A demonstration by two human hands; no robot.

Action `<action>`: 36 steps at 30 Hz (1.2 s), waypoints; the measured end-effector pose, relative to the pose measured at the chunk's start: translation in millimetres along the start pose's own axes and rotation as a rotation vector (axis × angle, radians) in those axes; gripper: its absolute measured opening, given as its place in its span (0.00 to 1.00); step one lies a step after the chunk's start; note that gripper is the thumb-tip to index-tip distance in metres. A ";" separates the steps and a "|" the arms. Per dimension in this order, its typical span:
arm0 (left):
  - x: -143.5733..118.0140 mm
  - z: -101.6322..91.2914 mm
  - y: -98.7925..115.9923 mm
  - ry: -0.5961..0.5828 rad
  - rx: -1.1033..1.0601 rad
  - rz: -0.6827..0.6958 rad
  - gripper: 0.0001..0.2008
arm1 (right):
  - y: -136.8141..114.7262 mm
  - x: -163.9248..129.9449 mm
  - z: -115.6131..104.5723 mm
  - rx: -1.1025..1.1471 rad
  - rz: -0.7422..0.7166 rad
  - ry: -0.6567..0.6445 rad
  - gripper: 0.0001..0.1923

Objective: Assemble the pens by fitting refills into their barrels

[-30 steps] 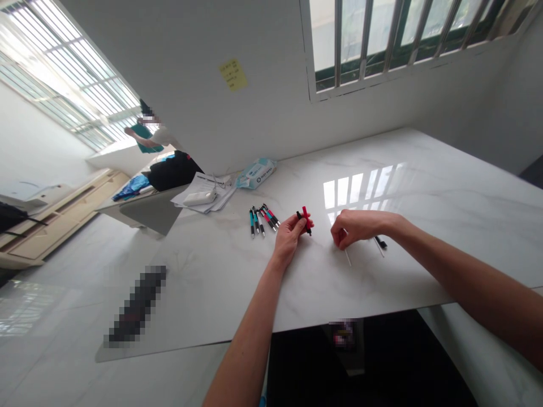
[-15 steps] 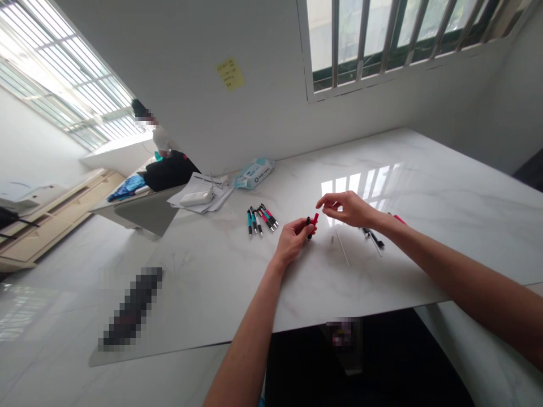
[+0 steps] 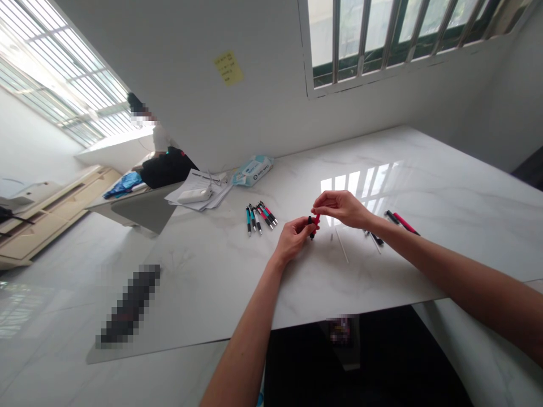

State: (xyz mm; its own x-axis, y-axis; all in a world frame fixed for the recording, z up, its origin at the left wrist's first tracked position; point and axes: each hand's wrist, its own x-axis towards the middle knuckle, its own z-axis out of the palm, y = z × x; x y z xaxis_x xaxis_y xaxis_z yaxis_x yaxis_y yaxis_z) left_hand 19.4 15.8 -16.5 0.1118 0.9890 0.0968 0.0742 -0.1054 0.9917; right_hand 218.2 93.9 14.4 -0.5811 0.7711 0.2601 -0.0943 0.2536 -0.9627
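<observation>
A red pen barrel (image 3: 315,223) is being pinched in the closed fingers of the left hand (image 3: 294,237), above the white table (image 3: 424,186), and its upper end is being gripped by the fingertips of the right hand (image 3: 341,206), so both hands are being brought together on it. Left of the barrel, a row of finished pens (image 3: 259,216) is lying well apart from it. Right of it, a thin white refill (image 3: 341,253) and loose pen parts (image 3: 401,221) are lying on the surface. Between the barrel and the table's near edge, bare marble is being left open. Beyond the pens, a wipes packet (image 3: 253,169) is resting near the far edge.
</observation>
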 end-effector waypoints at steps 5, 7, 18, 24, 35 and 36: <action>-0.3 0.6 1.9 0.006 -0.030 0.005 0.18 | -0.2 -0.1 -0.6 0.021 -0.006 -0.023 0.18; -0.4 0.5 1.9 0.009 -0.052 -0.006 0.19 | -1.6 -0.1 -1.6 0.032 -0.019 0.004 0.19; -0.5 0.8 5.5 0.006 -0.069 0.004 0.16 | 3.3 -0.8 2.1 0.067 -0.010 -0.014 0.18; -0.3 -0.4 3.5 -0.006 -0.077 0.013 0.16 | 2.5 0.2 2.7 0.035 -0.028 -0.017 0.16; 0.1 -2.5 2.7 0.048 -0.072 -0.004 0.18 | -7.7 0.5 -10.9 -0.316 -0.139 -0.034 0.15; 0.1 -2.6 1.9 0.064 -0.075 -0.012 0.18 | -12.0 0.3 -16.2 -0.415 -0.177 -0.040 0.14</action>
State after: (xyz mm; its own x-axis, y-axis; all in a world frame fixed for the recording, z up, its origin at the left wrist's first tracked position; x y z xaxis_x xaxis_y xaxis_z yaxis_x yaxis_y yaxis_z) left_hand 17.0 16.0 -14.3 0.0474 0.9950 0.0876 0.0002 -0.0877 0.9961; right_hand 232.2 100.5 27.2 -0.6171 0.6733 0.4072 0.1323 0.5989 -0.7898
